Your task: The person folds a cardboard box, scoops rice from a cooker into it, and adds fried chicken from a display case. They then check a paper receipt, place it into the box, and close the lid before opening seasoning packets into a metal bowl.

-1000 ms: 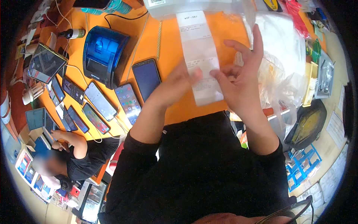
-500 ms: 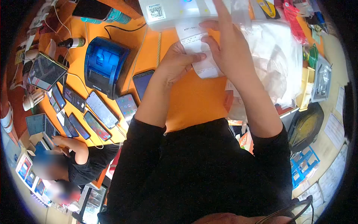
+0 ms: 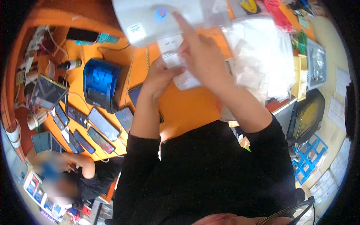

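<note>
At the near edge of the printer (image 3: 139,17): a strip of white paper (image 3: 171,49) is running toward the wearer, and print is showing on it, too blurred for reading.
Worktop (image 3: 191,108): its orange surface is spreading out on the near side of the printer.
Left hand (image 3: 159,77): it is holding the strip just short of the printer, the thumb lying on top and the fingers mostly hiding.
Right hand (image 3: 204,56): its index finger is pointing out over the printer, the tip near a blue-lit button (image 3: 161,14); whether the tip is touching, I cannot tell. Its other fingers are bending beside the strip, and I cannot tell whether they are pinching it.
Blue box (image 3: 100,80): it is standing to the left of the printer, a little nearer the wearer.
Phones (image 3: 104,123): several are lying in rows to the near left of the printer, some screens glowing.
Dark phone (image 3: 135,93): it is lying on the near side of the printer, partly hiding under the left arm.
Bottle (image 3: 69,64): it is lying on its side, well left of the printer.
Plastic bags (image 3: 268,48): they are lying in a pale heap to the right of the printer.
Other person's arm (image 3: 86,165): it is bending at the far near-left of the printer.
</note>
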Motion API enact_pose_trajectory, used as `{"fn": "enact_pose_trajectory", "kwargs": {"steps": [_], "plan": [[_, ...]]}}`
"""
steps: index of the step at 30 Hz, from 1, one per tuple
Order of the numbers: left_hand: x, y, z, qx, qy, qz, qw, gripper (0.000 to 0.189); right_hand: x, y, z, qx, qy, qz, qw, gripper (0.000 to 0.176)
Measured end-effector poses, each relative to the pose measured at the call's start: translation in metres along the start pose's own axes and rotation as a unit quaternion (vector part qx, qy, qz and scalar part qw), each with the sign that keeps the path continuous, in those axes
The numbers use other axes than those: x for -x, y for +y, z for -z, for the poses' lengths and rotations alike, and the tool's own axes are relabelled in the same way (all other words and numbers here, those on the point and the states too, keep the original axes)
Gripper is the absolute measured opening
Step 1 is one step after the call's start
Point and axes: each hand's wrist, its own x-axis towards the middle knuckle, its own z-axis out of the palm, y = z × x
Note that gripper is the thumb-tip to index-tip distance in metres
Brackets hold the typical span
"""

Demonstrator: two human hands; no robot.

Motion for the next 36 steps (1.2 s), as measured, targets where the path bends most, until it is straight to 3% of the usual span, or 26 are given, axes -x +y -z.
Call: {"fn": "enact_pose_trajectory", "kwargs": {"steps": [2, 6, 9, 11, 14, 15, 16, 17, 18, 22, 26, 28, 30, 33, 36], "plan": [[0.004, 0.003, 0.001, -0.050, -0.001, -0.019, 0.999, 0.051, 0.013, -0.018, 0.012, 0.041, 0.004, -0.009, 0.999, 0.080], [0.017, 0.008, 0.019, -0.114, -0.048, -0.036, 0.992, 0.063, 0.040, -0.055, 0.050, -0.085, -0.046, 0.028, 0.995, 0.086], [0.017, 0.004, 0.019, -0.195, -0.003, -0.089, 0.977, 0.063, 0.072, -0.070, 0.091, -0.229, 0.072, 0.081, 0.967, 0.088], [0.018, 0.001, 0.017, -0.314, 0.097, -0.166, 0.930, 0.063, 0.099, -0.068, 0.128, -0.338, 0.111, 0.032, 0.934, 0.084], [0.038, 0.024, -0.026, -0.395, 0.204, -0.331, 0.832, 0.064, 0.150, -0.043, 0.178, -0.362, 0.220, 0.068, 0.903, 0.090], [0.055, 0.040, -0.066, -0.376, 0.203, -0.365, 0.827, 0.063, 0.170, -0.030, 0.194, -0.346, 0.262, 0.097, 0.896, 0.095], [0.063, 0.048, -0.098, -0.363, 0.179, -0.392, 0.826, 0.062, 0.195, -0.018, 0.208, -0.298, 0.289, 0.058, 0.908, 0.099], [0.069, 0.052, -0.129, -0.349, 0.155, -0.418, 0.824, 0.060, 0.218, -0.006, 0.214, -0.354, 0.359, 0.022, 0.863, 0.099], [0.074, 0.054, -0.158, -0.335, 0.130, -0.443, 0.821, 0.059, 0.245, 0.009, 0.226, -0.297, 0.395, 0.000, 0.869, 0.097], [0.086, 0.033, -0.257, -0.375, -0.005, -0.522, 0.766, 0.055, 0.368, 0.045, 0.265, -0.229, 0.567, -0.111, 0.784, 0.089], [0.076, -0.010, -0.359, -0.481, -0.081, -0.555, 0.673, 0.048, 0.513, 0.064, 0.309, -0.088, 0.690, -0.204, 0.689, 0.088], [0.038, -0.033, -0.397, -0.504, -0.099, -0.558, 0.651, 0.046, 0.589, 0.074, 0.330, 0.017, 0.746, -0.226, 0.627, 0.087], [-0.005, -0.052, -0.440, -0.540, -0.119, -0.513, 0.657, 0.045, 0.663, 0.079, 0.346, 0.088, 0.783, -0.315, 0.528, 0.086], [-0.124, -0.077, -0.455, -0.641, -0.143, -0.567, 0.497, 0.045, 0.776, 0.100, 0.337, 0.157, 0.793, -0.406, 0.427, 0.085], [-0.196, -0.093, -0.474, -0.730, -0.162, -0.460, 0.478, 0.046, 0.855, 0.116, 0.305, 0.144, 0.756, -0.501, 0.395, 0.084]]}}
